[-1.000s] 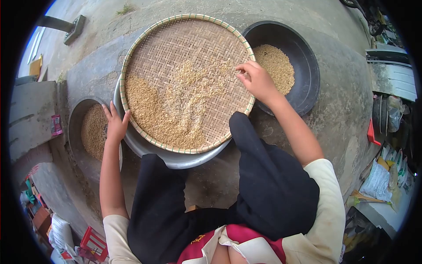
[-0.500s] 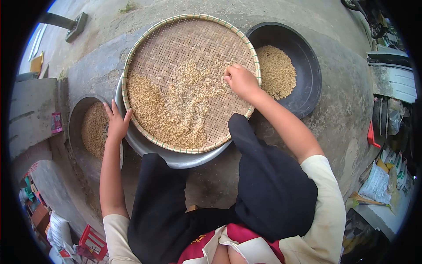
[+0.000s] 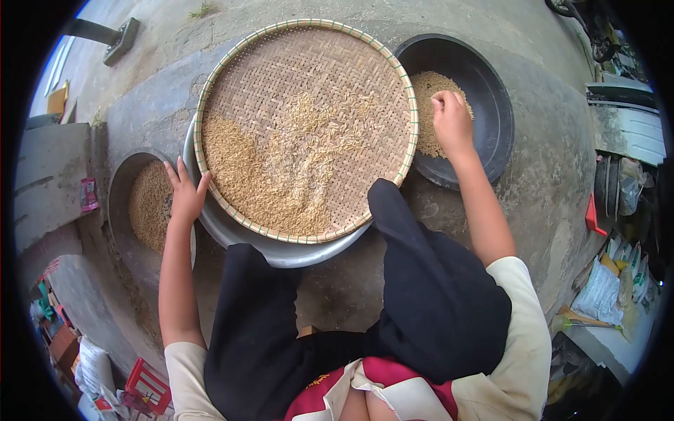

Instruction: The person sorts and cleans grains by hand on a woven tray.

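A round woven bamboo winnowing tray [image 3: 330, 63] rests on a wide metal basin [image 3: 284, 258] in front of my knees. Unhusked rice grain [image 3: 235, 158] is heaped on its left and lower side, with a thinner scatter across the middle. My right hand [image 3: 453, 125] is over a black basin [image 3: 493, 133] that holds more grain, its fingers closed in a pinch; whatever they hold is hidden. Fingers spread, my left hand [image 3: 186, 196] is at the tray's left rim, the thumb close to the edge. Below it stands a grey basin [image 3: 121, 203] with grain inside.
My dark-trousered knees [image 3: 414, 245] flank the metal basin's near side. Concrete floor [image 3: 547, 154] surrounds the basins. A red plastic chair [image 3: 149, 386] is at the lower left. Bags [image 3: 598, 291] and other household goods line the right side.
My right hand has moved right, from above the tray's right part to above the black basin, fingers still closed. My left hand stays at the left rim.
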The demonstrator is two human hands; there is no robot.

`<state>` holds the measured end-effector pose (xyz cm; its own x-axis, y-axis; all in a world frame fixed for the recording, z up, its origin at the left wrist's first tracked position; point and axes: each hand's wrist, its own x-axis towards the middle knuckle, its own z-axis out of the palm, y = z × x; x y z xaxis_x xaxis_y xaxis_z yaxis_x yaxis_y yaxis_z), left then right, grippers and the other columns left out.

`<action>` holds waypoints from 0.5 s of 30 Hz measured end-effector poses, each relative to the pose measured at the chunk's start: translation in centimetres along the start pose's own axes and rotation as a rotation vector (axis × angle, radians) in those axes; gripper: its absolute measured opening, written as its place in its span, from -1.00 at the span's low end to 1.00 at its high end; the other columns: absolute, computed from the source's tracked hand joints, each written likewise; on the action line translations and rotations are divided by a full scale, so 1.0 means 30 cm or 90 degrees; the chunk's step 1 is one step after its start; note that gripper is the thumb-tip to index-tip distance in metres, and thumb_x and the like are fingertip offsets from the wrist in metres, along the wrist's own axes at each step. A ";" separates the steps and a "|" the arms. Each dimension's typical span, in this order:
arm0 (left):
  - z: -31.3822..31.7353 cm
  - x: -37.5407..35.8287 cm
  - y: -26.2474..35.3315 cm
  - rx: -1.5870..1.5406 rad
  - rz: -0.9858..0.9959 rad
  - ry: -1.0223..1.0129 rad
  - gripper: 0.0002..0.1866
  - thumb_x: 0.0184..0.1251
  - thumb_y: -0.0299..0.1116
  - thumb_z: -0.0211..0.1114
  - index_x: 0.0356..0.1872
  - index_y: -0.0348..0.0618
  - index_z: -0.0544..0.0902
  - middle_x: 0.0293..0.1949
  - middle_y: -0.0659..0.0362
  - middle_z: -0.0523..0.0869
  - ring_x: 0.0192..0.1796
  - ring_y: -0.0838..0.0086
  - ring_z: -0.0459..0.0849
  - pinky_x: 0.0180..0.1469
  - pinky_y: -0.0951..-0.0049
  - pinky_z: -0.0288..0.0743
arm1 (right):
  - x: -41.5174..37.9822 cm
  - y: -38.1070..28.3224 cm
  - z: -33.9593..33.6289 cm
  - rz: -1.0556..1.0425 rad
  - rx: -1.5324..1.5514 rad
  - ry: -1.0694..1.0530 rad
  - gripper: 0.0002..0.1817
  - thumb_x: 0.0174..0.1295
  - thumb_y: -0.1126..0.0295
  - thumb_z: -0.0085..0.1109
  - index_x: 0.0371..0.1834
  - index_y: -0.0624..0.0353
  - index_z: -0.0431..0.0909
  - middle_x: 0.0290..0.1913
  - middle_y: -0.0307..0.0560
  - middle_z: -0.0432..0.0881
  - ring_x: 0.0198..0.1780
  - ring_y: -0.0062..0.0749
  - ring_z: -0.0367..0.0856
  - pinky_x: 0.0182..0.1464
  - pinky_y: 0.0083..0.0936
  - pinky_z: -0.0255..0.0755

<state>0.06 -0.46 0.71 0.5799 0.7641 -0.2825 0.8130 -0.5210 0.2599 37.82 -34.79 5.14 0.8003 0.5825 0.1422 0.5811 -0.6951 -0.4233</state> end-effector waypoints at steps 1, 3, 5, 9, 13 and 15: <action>0.000 0.001 -0.001 0.004 0.003 0.004 -0.10 0.22 0.11 0.10 0.38 -0.21 -0.11 0.38 -0.26 -0.32 0.36 -0.16 0.04 0.28 0.15 0.18 | 0.000 0.018 -0.004 0.012 -0.040 0.028 -0.87 0.20 0.39 0.03 -0.24 0.14 0.53 -0.21 -0.03 0.54 -0.23 -0.09 0.56 -0.21 -0.29 0.44; 0.004 0.001 -0.005 0.009 0.005 0.009 -0.10 0.22 0.11 0.10 0.38 -0.20 -0.11 0.38 -0.26 -0.32 0.36 -0.16 0.05 0.28 0.15 0.18 | -0.006 0.012 0.001 -0.037 -0.009 0.020 -0.85 0.21 0.40 0.02 -0.20 0.12 0.54 -0.20 -0.05 0.54 -0.22 -0.11 0.56 -0.21 -0.31 0.45; 0.005 0.001 -0.004 0.016 0.011 0.013 -0.10 0.22 0.12 0.10 0.38 -0.20 -0.11 0.38 -0.26 -0.32 0.36 -0.15 0.05 0.28 0.15 0.18 | -0.016 -0.031 0.011 -0.127 0.073 -0.008 -0.81 0.21 0.41 0.02 -0.14 0.07 0.55 -0.20 -0.11 0.55 -0.22 -0.17 0.57 -0.22 -0.36 0.45; -0.005 -0.001 0.008 0.012 -0.007 -0.003 -0.10 0.22 0.13 0.09 0.38 -0.19 -0.11 0.38 -0.26 -0.32 0.33 -0.16 0.12 0.26 0.15 0.22 | -0.027 -0.158 0.079 -0.207 0.135 -0.190 -0.81 0.17 0.43 0.05 -0.16 0.05 0.55 -0.21 -0.16 0.53 -0.23 -0.20 0.57 -0.23 -0.36 0.46; -0.006 0.000 0.008 0.012 -0.011 -0.007 -0.10 0.22 0.14 0.08 0.39 -0.19 -0.12 0.38 -0.25 -0.32 0.31 -0.16 0.18 0.24 0.14 0.24 | -0.014 -0.172 0.153 -0.329 0.112 -0.300 -0.82 0.13 0.43 0.07 -0.19 0.04 0.55 -0.21 -0.21 0.50 -0.19 -0.23 0.56 -0.21 -0.33 0.45; -0.009 0.000 0.009 0.008 -0.013 -0.008 -0.10 0.22 0.14 0.08 0.38 -0.19 -0.12 0.38 -0.25 -0.32 0.32 -0.16 0.17 0.24 0.15 0.24 | -0.006 -0.164 0.164 -0.325 0.094 -0.326 -0.84 0.13 0.42 0.08 -0.21 0.03 0.55 -0.20 -0.21 0.50 -0.18 -0.24 0.56 -0.20 -0.32 0.45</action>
<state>0.26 -0.51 1.03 0.5640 0.7695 -0.2997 0.8251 -0.5102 0.2427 34.10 -29.41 2.80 0.2448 0.9673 -0.0663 0.8084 -0.2414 -0.5369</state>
